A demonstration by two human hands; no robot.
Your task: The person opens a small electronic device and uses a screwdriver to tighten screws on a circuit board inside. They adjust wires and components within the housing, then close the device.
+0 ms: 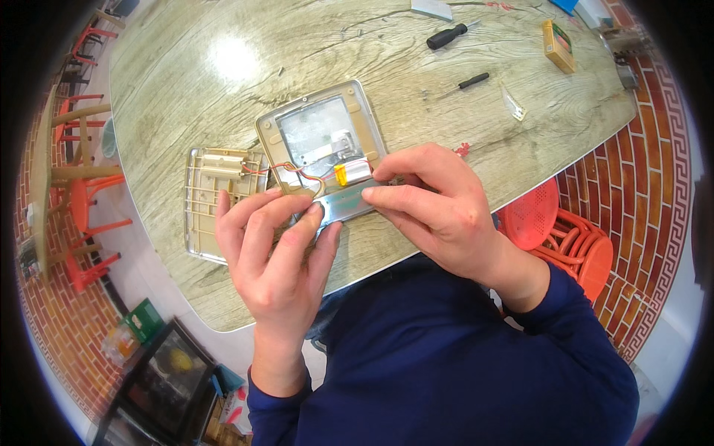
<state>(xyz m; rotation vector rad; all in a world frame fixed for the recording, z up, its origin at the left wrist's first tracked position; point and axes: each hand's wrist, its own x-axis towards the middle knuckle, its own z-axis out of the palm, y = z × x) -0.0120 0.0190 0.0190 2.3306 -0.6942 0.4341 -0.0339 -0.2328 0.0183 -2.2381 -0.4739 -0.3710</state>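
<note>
Head view: silver panel (pixel 343 202), at near edge of open casing (pixel 316 101); left hand (pixel 269 249) and right hand (pixel 446 204) pinch opposite ends, likely for steadiness; ribbed cover (pixel 204 195) lies alongside, probably tethered by wires (pixel 297 172).

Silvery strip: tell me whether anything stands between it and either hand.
Nothing visible does: the left hand and right hand both have fingers on the silvery strip. Coloured wires run close to the left hand.

Red stools (pixel 595 266) R — pale flr (pixel 141 249)
</note>
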